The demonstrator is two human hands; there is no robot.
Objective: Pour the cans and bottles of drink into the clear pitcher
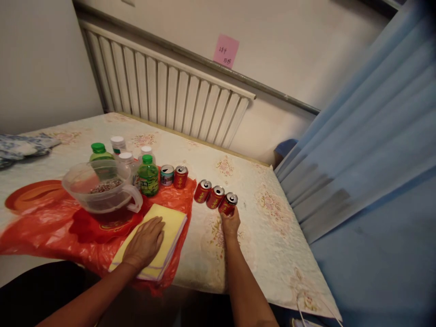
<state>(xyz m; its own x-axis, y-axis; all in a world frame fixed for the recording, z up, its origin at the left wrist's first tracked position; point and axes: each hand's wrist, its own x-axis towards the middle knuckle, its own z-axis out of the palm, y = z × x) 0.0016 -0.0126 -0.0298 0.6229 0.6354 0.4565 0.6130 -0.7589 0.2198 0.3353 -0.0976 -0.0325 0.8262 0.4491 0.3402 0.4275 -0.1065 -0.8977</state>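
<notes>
My left hand [145, 241] lies flat on a folded yellow cloth [170, 222], its fingers stretched toward the bottles. At the centre right, my right hand [231, 223] has its fingers around the lower part of a red can [228, 204], which stands upright. Just left of it are two more opened red cans, one in the middle [215, 197] and one farther left [203, 191]; together they form a slanting row. Another red can [180, 176] stands beside a teal can [166, 175], on the edge of the red plastic sheet [51, 231].
A clear plastic jug [85, 193] sits on a red scalloped dish [102, 229]. Behind it are green-capped bottles [148, 177] and white-capped ones [118, 144]. An orange lid [30, 195] lies left; a radiator [170, 86] and blue curtain [361, 113] border the table.
</notes>
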